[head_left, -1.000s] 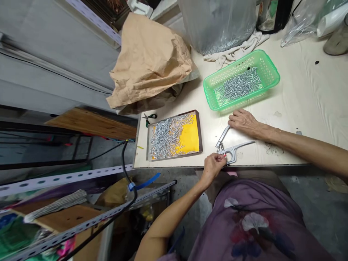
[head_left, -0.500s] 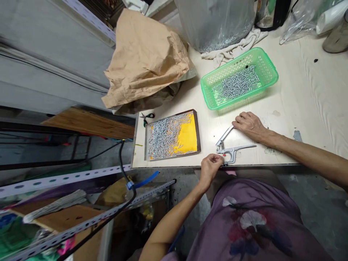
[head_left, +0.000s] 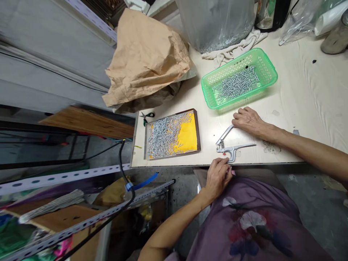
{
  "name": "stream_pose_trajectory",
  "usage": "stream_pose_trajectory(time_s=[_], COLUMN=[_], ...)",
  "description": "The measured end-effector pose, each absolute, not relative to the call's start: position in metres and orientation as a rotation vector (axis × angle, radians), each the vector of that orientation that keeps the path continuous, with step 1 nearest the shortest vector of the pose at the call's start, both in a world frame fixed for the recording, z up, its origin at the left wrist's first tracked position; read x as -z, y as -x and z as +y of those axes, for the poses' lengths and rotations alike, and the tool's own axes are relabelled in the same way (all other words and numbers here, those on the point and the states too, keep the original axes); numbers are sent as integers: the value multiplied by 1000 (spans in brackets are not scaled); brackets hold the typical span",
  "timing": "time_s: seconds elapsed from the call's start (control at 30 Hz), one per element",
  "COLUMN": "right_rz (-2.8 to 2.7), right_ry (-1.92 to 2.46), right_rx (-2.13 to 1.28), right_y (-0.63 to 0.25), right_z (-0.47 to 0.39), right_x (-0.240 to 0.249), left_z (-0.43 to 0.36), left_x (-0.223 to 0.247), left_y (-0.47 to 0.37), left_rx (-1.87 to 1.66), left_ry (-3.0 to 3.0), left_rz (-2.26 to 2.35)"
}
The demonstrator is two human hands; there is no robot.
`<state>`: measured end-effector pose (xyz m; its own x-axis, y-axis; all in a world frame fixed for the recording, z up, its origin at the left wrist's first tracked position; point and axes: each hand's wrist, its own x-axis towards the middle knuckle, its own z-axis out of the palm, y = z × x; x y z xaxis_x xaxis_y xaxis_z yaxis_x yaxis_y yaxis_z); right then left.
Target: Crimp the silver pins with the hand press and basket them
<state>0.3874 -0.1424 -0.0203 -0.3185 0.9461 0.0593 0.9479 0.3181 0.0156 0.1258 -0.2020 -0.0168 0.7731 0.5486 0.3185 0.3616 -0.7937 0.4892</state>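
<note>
Grey hand-press pliers [head_left: 232, 149] with a small coil spring and a red tip lie at the table's front edge. My right hand [head_left: 247, 120] is closed around the end of their raised upper handle. My left hand [head_left: 219, 175] sits at the lower jaw, just over the table edge, with its fingers curled together; anything pinched there is too small or hidden to name. To the left, a shallow tray [head_left: 199, 134] with a yellow bottom holds many small silvery metal pieces [head_left: 165, 136]. Behind my right hand, a green plastic basket [head_left: 239, 102] contains similar pieces.
Small scissors [head_left: 146, 117] lie beside the tray. A crumpled brown paper sheet [head_left: 149, 61] covers the back left. Behind the basket are a cloth [head_left: 233, 49] and a large clear plastic bag [head_left: 214, 25]. A perforated metal rail [head_left: 89, 221] and a black cable [head_left: 121, 159] are at lower left.
My left hand has moved right and down from beside the jaw to below it, its fingers now turned toward the table edge. My right hand stays on the upper handle.
</note>
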Motion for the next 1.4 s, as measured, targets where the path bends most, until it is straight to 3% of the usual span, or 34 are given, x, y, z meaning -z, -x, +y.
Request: stream_pose_trajectory(time_s=[0.17,0.6,0.77,0.9,1.07,1.4], right_rz=[-2557,-2693,-2636,-2641,-2660,-2541], right_ry=[1824,1667,1663,1692,1693,1667], right_rx=[-61,10,41,31,62,62], right_y=[-387,-387,-383,-380,-377,-380], right_z=[-137,-100,-106,-111,-112,-114], right_x=[14,17,22,16,14,36], left_z=[-213,-213,-205,-185,-165,-163], left_x=[28,43,25,11,3,5], left_y=[-133,-127,-133,-137,-145,-151], left_rx=[-550,-430,-479,-510,-244,-76], left_ry=[-2632,-2652,-2348,-1867,-1312,-1220], left_rz=[645,559,642,1079,1346,1412])
